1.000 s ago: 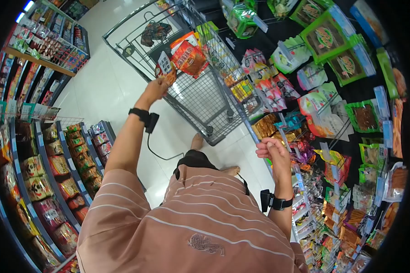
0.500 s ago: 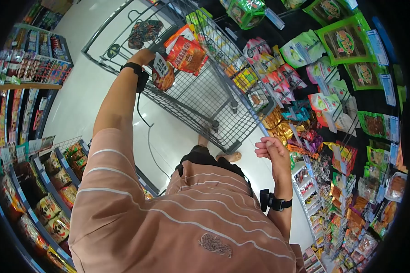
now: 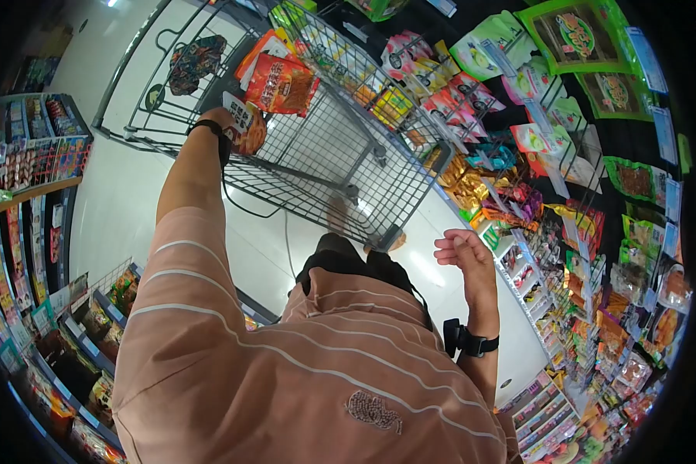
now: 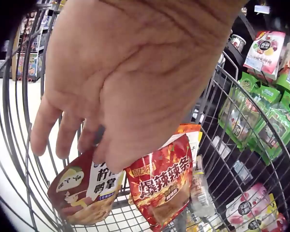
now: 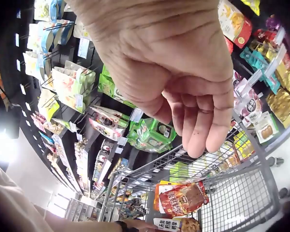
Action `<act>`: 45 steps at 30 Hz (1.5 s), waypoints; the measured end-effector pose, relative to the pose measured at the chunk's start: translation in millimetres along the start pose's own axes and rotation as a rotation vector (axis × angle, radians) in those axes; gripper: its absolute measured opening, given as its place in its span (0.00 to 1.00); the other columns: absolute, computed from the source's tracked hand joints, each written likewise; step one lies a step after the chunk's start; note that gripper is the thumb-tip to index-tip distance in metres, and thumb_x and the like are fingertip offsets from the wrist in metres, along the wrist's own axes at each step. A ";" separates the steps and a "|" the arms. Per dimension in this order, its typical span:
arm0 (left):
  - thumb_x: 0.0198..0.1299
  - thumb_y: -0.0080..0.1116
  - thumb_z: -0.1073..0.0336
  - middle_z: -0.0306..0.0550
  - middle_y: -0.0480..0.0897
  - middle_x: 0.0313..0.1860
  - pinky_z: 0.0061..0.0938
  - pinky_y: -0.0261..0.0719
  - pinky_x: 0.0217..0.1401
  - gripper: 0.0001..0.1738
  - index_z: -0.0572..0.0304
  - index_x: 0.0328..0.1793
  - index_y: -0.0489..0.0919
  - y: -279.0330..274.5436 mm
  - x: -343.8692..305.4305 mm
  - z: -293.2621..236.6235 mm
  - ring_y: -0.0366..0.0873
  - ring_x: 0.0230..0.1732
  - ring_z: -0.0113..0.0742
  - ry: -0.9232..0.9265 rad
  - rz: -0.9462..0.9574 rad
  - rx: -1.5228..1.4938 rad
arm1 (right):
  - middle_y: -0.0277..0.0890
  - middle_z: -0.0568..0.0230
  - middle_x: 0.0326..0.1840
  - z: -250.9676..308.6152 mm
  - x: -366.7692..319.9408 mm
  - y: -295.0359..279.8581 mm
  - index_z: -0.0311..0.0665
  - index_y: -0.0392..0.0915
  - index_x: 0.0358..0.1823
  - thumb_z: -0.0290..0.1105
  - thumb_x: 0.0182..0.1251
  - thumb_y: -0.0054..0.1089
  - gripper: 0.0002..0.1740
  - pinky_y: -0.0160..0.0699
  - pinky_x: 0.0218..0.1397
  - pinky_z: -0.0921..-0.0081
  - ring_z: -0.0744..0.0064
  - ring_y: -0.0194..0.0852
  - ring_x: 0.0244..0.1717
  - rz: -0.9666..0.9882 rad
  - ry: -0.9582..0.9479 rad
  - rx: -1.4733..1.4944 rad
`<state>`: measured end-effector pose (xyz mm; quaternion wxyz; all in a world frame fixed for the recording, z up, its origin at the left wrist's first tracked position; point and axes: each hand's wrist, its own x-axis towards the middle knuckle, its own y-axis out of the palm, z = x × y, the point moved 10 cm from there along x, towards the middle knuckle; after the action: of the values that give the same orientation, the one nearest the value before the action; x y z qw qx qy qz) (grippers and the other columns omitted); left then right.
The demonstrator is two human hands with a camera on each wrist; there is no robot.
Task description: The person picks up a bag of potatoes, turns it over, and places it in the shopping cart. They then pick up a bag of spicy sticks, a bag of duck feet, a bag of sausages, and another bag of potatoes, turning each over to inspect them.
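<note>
My left hand (image 3: 220, 117) reaches over the side of a shopping cart (image 3: 263, 174) and pinches the top of a brown-and-white snack bag (image 3: 247, 133) between thumb and fingers. In the left wrist view this bag (image 4: 89, 193) hangs upright below the thumb, its label picturing food. Beside it in the cart is a red snack bag (image 3: 281, 83) with yellow lettering; an orange-and-white packet (image 4: 195, 133) shows behind it. My right hand (image 3: 469, 251) hovers in front of the body near the shelf side, fingers loosely curled, palm bare (image 5: 183, 77).
A dark patterned bundle (image 3: 196, 63) lies at the cart's handle end. Hanging snack packets (image 3: 584, 42) line the display on the right, close to the cart. Shelves of packaged goods (image 3: 42, 147) stand on the left, across the pale floor (image 3: 124, 185).
My left hand has carried the brown-and-white bag over the cart's side, beside the red bag. The cart has shifted left in the head view. The right hand has stayed nearly still.
</note>
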<state>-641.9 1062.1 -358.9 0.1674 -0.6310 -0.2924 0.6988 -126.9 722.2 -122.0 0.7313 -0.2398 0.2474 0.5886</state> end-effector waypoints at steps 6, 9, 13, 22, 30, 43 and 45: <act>0.62 0.54 0.59 0.52 0.87 0.45 0.35 0.83 0.40 0.19 0.61 0.54 0.84 23.5 21.2 2.4 0.87 0.39 0.42 0.065 -0.023 -0.038 | 0.84 0.56 0.44 -2.7 0.2 -3.0 0.32 0.77 0.53 0.35 0.80 0.47 0.15 0.82 0.48 0.74 0.71 0.83 0.41 -0.009 0.017 -0.003; 0.63 0.52 0.60 0.52 0.87 0.47 0.35 0.83 0.37 0.19 0.62 0.54 0.83 34.3 39.4 4.1 0.86 0.37 0.41 0.111 -0.002 -0.040 | 0.84 0.56 0.44 -1.0 1.2 2.3 0.32 0.77 0.53 0.34 0.79 0.46 0.14 0.82 0.49 0.74 0.71 0.83 0.41 -0.001 0.029 -0.010; 0.62 0.55 0.61 0.53 0.87 0.47 0.37 0.83 0.43 0.18 0.63 0.53 0.84 21.9 26.7 5.7 0.86 0.46 0.44 0.081 -0.019 -0.127 | 0.84 0.56 0.45 2.3 6.2 10.4 0.31 0.77 0.53 0.33 0.79 0.45 0.15 0.81 0.48 0.75 0.71 0.82 0.41 0.049 0.020 -0.022; 0.67 0.48 0.66 0.44 0.82 0.28 0.25 0.78 0.37 0.16 0.69 0.44 0.85 -66.2 -175.5 -56.0 0.79 0.31 0.31 0.551 -0.204 -0.662 | 0.83 0.62 0.45 24.7 35.7 63.9 0.33 0.76 0.56 0.32 0.76 0.52 0.13 0.79 0.48 0.78 0.76 0.80 0.42 0.274 -0.125 -0.133; 0.74 0.48 0.61 0.46 0.85 0.35 0.29 0.78 0.43 0.18 0.68 0.45 0.83 -107.1 -397.7 -153.8 0.81 0.39 0.31 0.977 -0.418 -0.690 | 0.62 0.42 0.74 118.5 4.3 125.0 0.32 0.59 0.74 0.43 0.63 0.68 0.43 0.59 0.77 0.59 0.44 0.61 0.74 0.162 -0.960 -0.652; 0.75 0.49 0.65 0.46 0.82 0.54 0.24 0.79 0.57 0.18 0.68 0.63 0.78 -80.1 -599.8 -347.1 0.81 0.53 0.31 1.456 -0.165 -0.856 | 0.81 0.53 0.49 164.7 -81.5 -32.1 0.31 0.73 0.63 0.30 0.70 0.56 0.22 0.78 0.55 0.67 0.59 0.81 0.50 -0.211 -1.036 -0.308; 0.75 0.48 0.66 0.47 0.82 0.55 0.25 0.78 0.59 0.18 0.69 0.64 0.77 -79.2 -634.4 -366.6 0.80 0.55 0.32 1.496 -0.201 -0.797 | 0.82 0.63 0.50 163.7 -88.2 -64.1 0.33 0.75 0.63 0.27 0.71 0.55 0.20 0.77 0.55 0.74 0.74 0.78 0.49 -0.189 -0.980 -0.105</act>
<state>-199.7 813.1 175.5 0.1430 -0.9093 -0.3835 -0.0751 -67.4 749.5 63.5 0.7986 0.0070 -0.1781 0.5749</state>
